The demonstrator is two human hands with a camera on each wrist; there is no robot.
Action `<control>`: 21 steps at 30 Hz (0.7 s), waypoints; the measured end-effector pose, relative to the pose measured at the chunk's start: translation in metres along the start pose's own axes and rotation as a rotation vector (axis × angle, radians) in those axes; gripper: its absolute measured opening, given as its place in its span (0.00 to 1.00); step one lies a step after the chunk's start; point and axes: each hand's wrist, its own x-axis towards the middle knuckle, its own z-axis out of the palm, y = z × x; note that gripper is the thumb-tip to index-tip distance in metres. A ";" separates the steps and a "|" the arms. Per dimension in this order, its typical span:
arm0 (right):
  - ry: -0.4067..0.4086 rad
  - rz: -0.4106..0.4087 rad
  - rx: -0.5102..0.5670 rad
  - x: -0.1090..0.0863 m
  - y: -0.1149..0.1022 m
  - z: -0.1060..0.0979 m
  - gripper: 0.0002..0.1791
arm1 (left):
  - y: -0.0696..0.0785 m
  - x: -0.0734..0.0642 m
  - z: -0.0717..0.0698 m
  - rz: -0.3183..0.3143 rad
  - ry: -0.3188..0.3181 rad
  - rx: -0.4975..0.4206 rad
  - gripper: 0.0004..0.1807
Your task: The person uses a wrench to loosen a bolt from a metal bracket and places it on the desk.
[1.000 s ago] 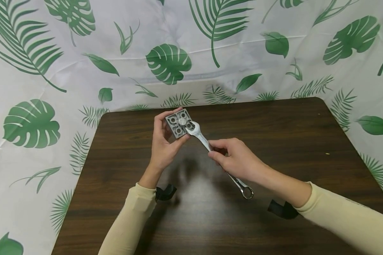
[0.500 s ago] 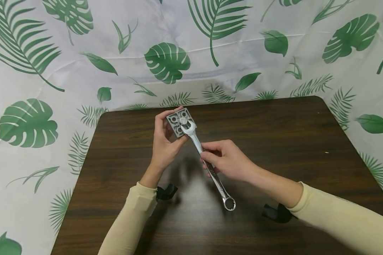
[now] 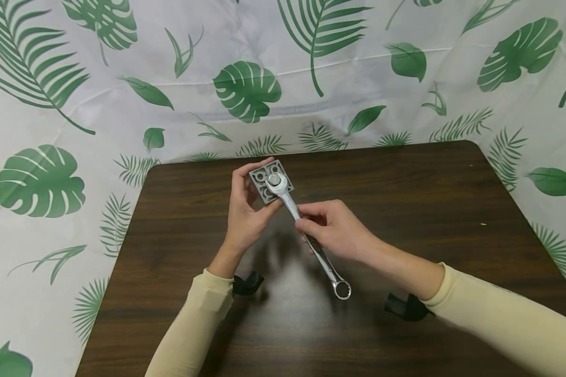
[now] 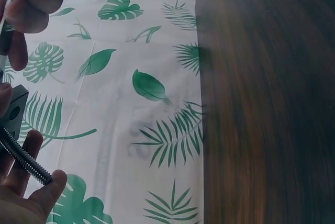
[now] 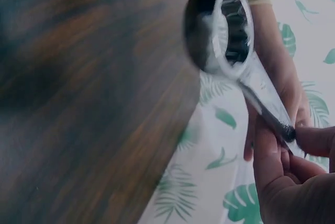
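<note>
My left hand (image 3: 242, 220) holds a square grey metal plate (image 3: 284, 173) with round holes near its corners, fingers along the far edge and thumb at the near one. At the plate's middle sits a bolt head (image 3: 274, 179). In the left wrist view, the bolt's threaded shank (image 4: 26, 159) sticks out from the plate (image 4: 17, 110), its tip by a fingertip. My right hand (image 3: 335, 229) pinches the middle of a silver combination wrench (image 3: 290, 207). Its open end lies around the bolt head; its ring end (image 5: 235, 30) points back toward me.
Both hands are above a dark wood-grain table (image 3: 405, 199). A white cloth with green leaves (image 3: 188, 99) hangs behind and beside it. Black mounts (image 3: 247, 283) are at both wrists. A small yellowish speck (image 3: 483, 224) lies on the table's right side.
The wrench's open end has moved left from the plate's near-right corner onto the bolt head, and its handle has swung to a steeper angle. The left hand and plate have shifted slightly right.
</note>
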 end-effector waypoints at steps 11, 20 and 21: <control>0.137 -0.249 -0.674 0.003 0.005 -0.010 0.22 | -0.017 -0.004 -0.007 -0.009 -0.011 -0.010 0.42; 0.211 -0.511 -0.980 0.013 0.013 -0.026 0.16 | -0.016 -0.004 -0.009 -0.023 -0.020 -0.012 0.43; 0.212 -0.535 -1.005 0.015 0.014 -0.028 0.16 | -0.016 -0.004 -0.009 -0.024 -0.022 -0.012 0.43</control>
